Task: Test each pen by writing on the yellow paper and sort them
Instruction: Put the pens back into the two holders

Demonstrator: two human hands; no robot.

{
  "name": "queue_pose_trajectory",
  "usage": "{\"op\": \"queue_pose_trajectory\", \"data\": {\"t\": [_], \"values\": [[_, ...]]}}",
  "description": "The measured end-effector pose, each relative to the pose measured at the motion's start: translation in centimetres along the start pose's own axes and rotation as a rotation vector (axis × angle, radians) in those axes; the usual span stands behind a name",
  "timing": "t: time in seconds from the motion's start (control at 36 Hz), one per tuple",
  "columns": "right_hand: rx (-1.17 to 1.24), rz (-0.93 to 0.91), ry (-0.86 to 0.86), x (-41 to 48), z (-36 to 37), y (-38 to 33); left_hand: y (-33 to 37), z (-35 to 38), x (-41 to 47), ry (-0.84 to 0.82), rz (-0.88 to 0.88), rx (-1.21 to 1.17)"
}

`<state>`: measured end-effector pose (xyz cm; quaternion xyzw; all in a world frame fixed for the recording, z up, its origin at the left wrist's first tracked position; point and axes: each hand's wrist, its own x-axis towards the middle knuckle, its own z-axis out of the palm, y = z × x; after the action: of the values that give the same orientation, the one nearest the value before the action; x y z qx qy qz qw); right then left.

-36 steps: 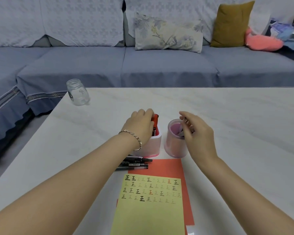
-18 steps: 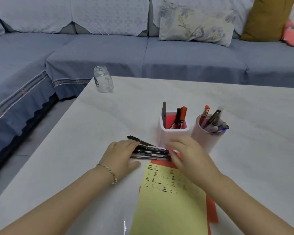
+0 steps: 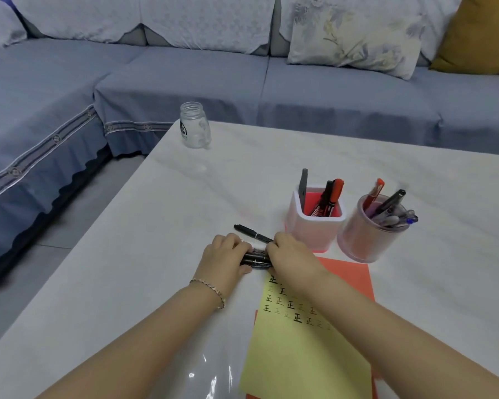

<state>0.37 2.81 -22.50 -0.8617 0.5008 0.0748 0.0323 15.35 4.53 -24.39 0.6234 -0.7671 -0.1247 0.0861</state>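
Yellow paper lay nearest on the bench, over an orange sheet. Just beyond its top edge, left grip and right grip both curled round the black pens, one at each end! A loose pen lay just past them. Farther beyond the paper stood the square holder and round cup, both holding pens; farthest, a glass jar.

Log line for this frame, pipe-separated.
left hand: grips black pens | right hand: grips black pens | square holder, round holder: untouched
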Motion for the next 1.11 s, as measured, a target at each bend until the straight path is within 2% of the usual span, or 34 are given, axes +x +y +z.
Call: {"op": "queue_pose_trajectory", "data": {"t": [0.08, 0.17, 0.22, 0.31, 0.42, 0.47, 0.53, 0.67, 0.78, 0.83, 0.89, 0.94, 1.0, 1.06, 1.11], "values": [[-0.126, -0.049, 0.092, -0.1, -0.1, -0.1, 0.3, 0.2, -0.4, 0.048, 0.026, 0.083], [-0.101, -0.045, 0.19, -0.3, 0.4, 0.6, 0.8, -0.6, -0.8, 0.093, 0.035, 0.02], [-0.065, -0.082, 0.195, -1.4, -0.7, 0.6, 1.2, -1.3, -1.0, 0.068, 0.046, -0.075], [0.197, -0.061, 0.081, -2.9, -1.7, 1.3, 2.3, -2.6, -1.5, 0.11, -0.053, -0.525], [0.769, -0.009, -0.02, -5.7, -2.8, 1.6, 4.5, -4.8, -1.9, 0.14, -0.308, -1.319], [0.964, 0.019, -0.065, -6.9, -3.1, 1.6, 5.5, -5.4, -2.0, 0.083, -0.345, -1.486], [1.037, 0.017, -0.075, -7.9, -3.3, 1.6, 6.4, -5.6, -2.2, 0.038, -0.326, -1.538], [1.072, 0.043, -0.027, -9.5, -4.3, 2.1, 8.1, -5.9, -2.4, 0.008, -0.246, -1.501], [1.028, 0.129, 0.152, -9.7, -5.5, 2.6, 9.2, -6.5, -2.6, -0.05, -0.094, -1.368], [1.03, 0.135, 0.187, -9.5, -6.3, 2.8, 9.7, -6.8, -2.6, -0.027, -0.031, -1.344], [0.984, 0.131, 0.262, -9.3, -7.3, 3.1, 9.5, -6.8, -2.2, 0.063, 0.0, -1.286], [0.991, 0.156, 0.438, -8.9, -8.5, 3.7, 8.4, -6.4, -1.7, 0.158, 0.005, -1.125], [0.997, 0.21, 0.667, -8.2, -9.8, 4.4, 6.4, -5.4, -1.3, 0.209, -0.013, -0.864], [1.029, 0.242, 0.843, -7.3, -10.8, 5.0, 4.2, -4.1, -1.3, 0.18, -0.023, -0.554], [1.055, 0.271, 0.922, -6.0, -11.0, 5.4, 2.5, -2.9, -1.4, 0.079, -0.025, -0.276]]}}
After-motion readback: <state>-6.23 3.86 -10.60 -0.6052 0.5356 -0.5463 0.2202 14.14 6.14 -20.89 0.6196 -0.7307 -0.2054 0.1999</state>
